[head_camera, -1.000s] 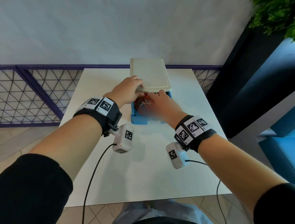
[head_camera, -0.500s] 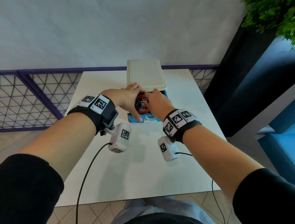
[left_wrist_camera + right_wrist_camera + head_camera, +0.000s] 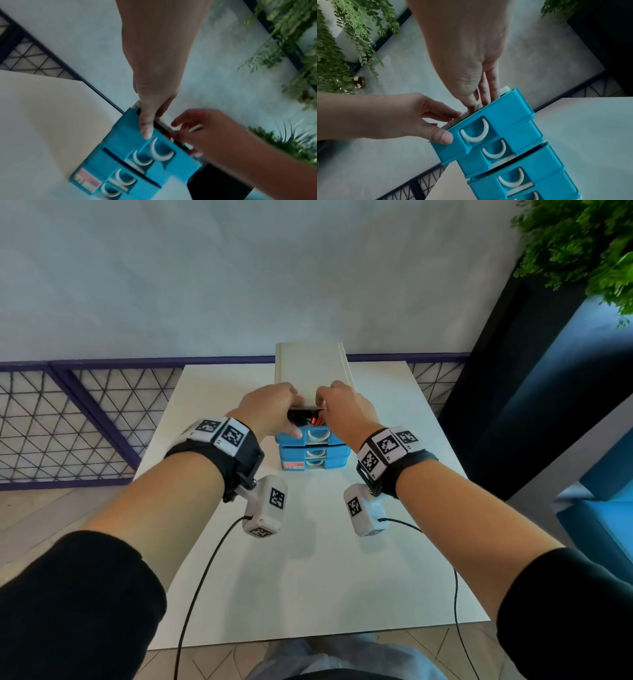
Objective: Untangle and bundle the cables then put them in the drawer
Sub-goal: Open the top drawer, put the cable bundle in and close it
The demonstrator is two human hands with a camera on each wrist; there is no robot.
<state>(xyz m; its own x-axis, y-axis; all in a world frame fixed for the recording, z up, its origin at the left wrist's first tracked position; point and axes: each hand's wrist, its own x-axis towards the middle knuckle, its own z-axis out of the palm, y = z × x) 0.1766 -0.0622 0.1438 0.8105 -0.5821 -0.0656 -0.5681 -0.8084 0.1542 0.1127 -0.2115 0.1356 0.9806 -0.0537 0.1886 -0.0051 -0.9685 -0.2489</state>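
Note:
A small drawer unit (image 3: 313, 371) with a cream casing and blue drawers stands at the back of the white table (image 3: 308, 577). Its top drawer (image 3: 320, 436) (image 3: 123, 135) (image 3: 505, 116) sticks out a little. Red-orange cable (image 3: 317, 421) (image 3: 169, 135) shows in the dark gap behind its front. My left hand (image 3: 270, 409) (image 3: 402, 119) pinches the drawer's left corner, thumb on the blue front and fingers over the casing edge. My right hand (image 3: 346, 409) (image 3: 471, 67) reaches its fingers into the gap at the casing's front edge.
Two lower blue drawers (image 3: 313, 458) are pushed in. A purple wire fence (image 3: 68, 422) runs behind the table on the left, and a dark planter with green plants (image 3: 582, 251) stands on the right. Black wrist-camera cords (image 3: 205, 570) hang over the table's front.
The top drawer has slid from well open to almost closed, hiding most of the cable bundle. Both hands moved back with it toward the casing.

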